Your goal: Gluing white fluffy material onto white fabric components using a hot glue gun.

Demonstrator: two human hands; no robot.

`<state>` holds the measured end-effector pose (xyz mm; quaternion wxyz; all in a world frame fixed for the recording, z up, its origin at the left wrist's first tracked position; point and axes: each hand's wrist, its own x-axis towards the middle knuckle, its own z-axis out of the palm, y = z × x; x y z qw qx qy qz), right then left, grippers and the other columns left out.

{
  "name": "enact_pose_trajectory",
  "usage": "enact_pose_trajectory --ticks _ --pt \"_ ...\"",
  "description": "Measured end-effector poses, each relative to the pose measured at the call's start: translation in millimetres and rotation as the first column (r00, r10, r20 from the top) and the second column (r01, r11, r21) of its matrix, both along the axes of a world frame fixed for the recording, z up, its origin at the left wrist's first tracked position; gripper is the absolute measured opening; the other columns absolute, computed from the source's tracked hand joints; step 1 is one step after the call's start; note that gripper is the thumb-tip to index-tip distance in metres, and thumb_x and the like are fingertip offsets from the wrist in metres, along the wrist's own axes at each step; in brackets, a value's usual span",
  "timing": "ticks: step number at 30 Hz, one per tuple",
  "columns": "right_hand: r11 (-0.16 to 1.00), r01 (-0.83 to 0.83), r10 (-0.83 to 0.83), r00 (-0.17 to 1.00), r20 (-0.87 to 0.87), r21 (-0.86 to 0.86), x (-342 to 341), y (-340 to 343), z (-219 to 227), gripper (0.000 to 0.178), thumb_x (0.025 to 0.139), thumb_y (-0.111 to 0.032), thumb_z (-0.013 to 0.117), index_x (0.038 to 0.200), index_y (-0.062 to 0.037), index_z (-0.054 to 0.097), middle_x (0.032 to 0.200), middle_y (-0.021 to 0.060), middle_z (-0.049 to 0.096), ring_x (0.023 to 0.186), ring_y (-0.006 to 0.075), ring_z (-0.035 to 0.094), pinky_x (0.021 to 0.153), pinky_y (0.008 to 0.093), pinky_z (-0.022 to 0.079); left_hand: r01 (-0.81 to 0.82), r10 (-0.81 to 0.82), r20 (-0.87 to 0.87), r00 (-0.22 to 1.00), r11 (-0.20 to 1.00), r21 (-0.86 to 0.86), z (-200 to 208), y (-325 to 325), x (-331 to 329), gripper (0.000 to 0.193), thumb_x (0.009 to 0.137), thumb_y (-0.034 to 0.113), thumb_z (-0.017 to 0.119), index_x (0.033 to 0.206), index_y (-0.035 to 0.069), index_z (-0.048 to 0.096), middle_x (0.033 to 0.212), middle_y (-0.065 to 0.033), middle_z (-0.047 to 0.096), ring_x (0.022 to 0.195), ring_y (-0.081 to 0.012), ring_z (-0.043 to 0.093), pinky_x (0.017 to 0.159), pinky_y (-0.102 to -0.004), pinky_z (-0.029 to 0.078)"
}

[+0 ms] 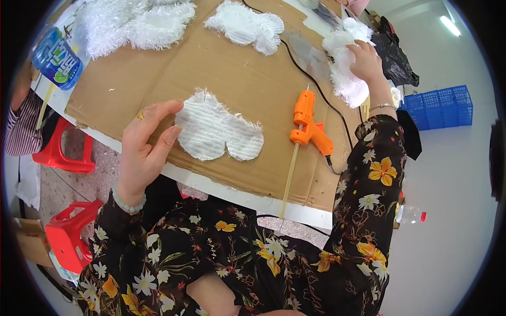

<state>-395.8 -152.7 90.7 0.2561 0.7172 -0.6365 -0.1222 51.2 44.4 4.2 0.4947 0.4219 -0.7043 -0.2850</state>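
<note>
A white ribbed fabric piece [219,129] with fuzzy edges and a notch in its lower side lies flat on the cardboard before me. At its left edge is my left hand [142,139], thumb and forefinger apart, holding nothing. Far to the right, my right hand [366,62] reaches over a pile of similar white fabric pieces [348,84], its fingers spread against the pile. Part of that pile is hidden beneath the hand. Between the two hands lies an orange glue gun [305,118], nozzle pointing away, with a long glue stick [289,179] out of its back.
Brown cardboard [247,179] covers the white table. More white fuzzy fabric [134,26] and another small heap [246,26] lie at the far side. A blue-labelled bottle [57,59] stands far left. The gun's black cord [311,79] crosses the cardboard. Red stools [71,237] stand left.
</note>
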Motion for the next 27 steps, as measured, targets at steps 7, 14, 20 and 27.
enact_pose_trajectory --ticks 7,14,20,27 --pt "0.989 0.124 -0.129 0.990 0.057 0.084 -46.1 1.1 27.4 0.035 0.073 -0.022 0.060 0.107 -0.0151 0.065 0.118 0.0092 0.055 0.109 0.0324 0.052 0.091 0.0451 0.043 -0.002 0.002 0.042 0.999 1.000 0.009 4.9 0.1 -4.4 0.026 0.081 0.003 0.060 0.106 -0.001 0.059 0.097 -0.0132 0.062 0.089 -0.0251 0.058 0.077 -0.0306 0.044" --pt "0.987 0.159 -0.121 0.561 0.819 0.038 -47.4 61.3 94.3 0.038 0.074 -0.014 0.068 0.105 0.0056 0.057 0.093 0.0128 0.064 0.081 0.0193 0.062 0.076 0.0293 0.048 0.007 -0.006 -0.042 0.999 0.999 0.032 -3.8 -4.5 -3.3 0.027 0.083 0.003 0.058 0.109 -0.001 0.058 0.101 -0.0123 0.062 0.092 -0.0214 0.058 0.079 -0.0285 0.044" --pt "0.983 -0.181 0.036 -0.004 0.999 -0.036 23.6 102.0 84.1 0.037 0.080 -0.011 0.066 0.111 0.0045 0.052 0.101 0.0126 0.062 0.087 0.0220 0.063 0.080 0.0332 0.051 0.022 0.040 -0.399 0.916 0.989 0.148 -0.8 -5.0 -0.8 0.037 0.087 0.003 0.056 0.123 0.001 0.051 0.114 -0.0105 0.058 0.099 -0.0131 0.055 0.083 -0.0245 0.044" --pt "0.889 -0.456 -0.162 -0.214 0.963 0.049 153.7 152.0 68.2 0.029 0.079 -0.008 0.065 0.105 0.0036 0.058 0.092 0.0096 0.065 0.077 0.0164 0.065 0.067 0.0294 0.054 0.288 -0.210 -0.631 0.747 0.957 0.022 47.2 -16.8 -55.8 0.055 0.084 0.007 0.061 0.133 -0.001 0.038 0.115 -0.0114 0.058 0.099 -0.0145 0.055 0.085 -0.0265 0.046"
